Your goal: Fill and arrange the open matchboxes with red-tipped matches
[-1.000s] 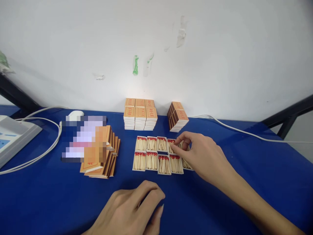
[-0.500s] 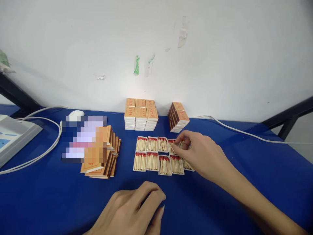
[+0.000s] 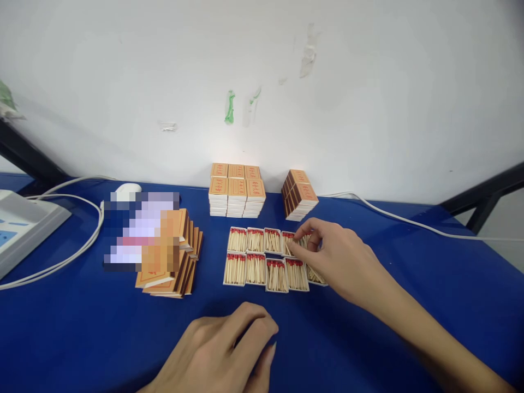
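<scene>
A white wall, marked with a few green smears, backs a desk (image 3: 73, 327) covered in blue cloth.

In the head view, two rows of open match trays (image 3: 266, 262) lie side by side near the middle of the desk, each filled with red-tipped matches. The right hand (image 3: 339, 262) reaches over the right end of the rows; its fingers (image 3: 305, 245) are drawn narrow, pinching at the matches in a tray of the far row, and the hand covers the trays at that end, so how full those are cannot be told. The left hand (image 3: 221, 355) rests on the cloth in front of the trays, fingers curled loosely, holding nothing that shows.

Behind the trays stands a neat stack of closed matchboxes (image 3: 236, 191), with a smaller tilted stack (image 3: 298, 195) just beside it. To the left a heap of flat orange sleeves (image 3: 176, 262) leans over.

Judging by this, the visible trays are filled, while none of them yet wears a sleeve. A white cable (image 3: 82, 245) loops past a grey device (image 3: 24, 224) at the left edge.
</scene>
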`<state>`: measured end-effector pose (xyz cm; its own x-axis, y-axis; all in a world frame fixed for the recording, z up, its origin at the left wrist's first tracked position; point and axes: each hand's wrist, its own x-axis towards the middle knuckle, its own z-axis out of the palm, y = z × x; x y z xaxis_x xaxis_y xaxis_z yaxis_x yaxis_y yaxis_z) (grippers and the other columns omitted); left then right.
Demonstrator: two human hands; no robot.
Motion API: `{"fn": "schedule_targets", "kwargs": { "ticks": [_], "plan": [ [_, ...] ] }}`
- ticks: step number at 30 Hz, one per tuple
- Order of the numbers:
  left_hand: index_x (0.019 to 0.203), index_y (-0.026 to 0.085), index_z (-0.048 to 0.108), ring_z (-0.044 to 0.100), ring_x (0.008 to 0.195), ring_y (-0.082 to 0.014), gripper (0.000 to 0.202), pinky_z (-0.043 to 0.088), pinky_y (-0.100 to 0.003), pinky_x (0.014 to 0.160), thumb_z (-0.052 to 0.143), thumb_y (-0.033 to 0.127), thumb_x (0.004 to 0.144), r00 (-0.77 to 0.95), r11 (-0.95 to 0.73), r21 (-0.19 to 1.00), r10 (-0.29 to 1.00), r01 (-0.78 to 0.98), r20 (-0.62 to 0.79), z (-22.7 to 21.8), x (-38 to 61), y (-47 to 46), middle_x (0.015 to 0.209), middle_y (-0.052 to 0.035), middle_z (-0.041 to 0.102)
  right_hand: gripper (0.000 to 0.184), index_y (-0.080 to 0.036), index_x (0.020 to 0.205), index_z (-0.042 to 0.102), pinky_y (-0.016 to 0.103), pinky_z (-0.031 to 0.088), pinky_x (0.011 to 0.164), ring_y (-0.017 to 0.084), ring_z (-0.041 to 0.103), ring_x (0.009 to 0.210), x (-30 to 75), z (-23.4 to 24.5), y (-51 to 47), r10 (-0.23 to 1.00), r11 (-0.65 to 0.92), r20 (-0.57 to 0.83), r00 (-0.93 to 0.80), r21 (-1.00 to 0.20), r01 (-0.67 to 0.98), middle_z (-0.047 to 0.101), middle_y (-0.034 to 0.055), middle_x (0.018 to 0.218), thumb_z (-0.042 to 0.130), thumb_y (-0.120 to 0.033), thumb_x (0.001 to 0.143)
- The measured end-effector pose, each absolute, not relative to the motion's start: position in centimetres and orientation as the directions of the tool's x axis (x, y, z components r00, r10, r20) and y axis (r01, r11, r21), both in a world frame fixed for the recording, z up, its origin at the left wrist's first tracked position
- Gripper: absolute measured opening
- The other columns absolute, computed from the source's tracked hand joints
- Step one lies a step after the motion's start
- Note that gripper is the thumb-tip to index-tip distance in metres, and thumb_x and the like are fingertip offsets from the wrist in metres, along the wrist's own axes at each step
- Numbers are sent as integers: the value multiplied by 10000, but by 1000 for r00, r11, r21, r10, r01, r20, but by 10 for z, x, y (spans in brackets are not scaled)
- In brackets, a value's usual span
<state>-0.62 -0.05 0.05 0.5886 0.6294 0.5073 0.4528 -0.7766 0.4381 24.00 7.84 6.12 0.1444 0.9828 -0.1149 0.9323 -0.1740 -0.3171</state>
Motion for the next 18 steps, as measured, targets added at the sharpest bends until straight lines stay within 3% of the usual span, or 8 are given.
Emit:
{"fn": "schedule_targets", "kwargs": {
  "ticks": [18],
  "plan": [
    [1230, 187, 689, 850, 737, -195, 241, 691, -345, 551, 591, 65, 1047, 590, -772, 445, 634, 454, 499, 1, -7, -3, 1111, -39, 816, 196, -291, 1040, 728, 358, 398, 638, 273, 746, 791, 241, 60, 75, 984, -163, -118, 131, -325, 931, 797, -6, 835, 698, -485, 1029]
  ]
}}
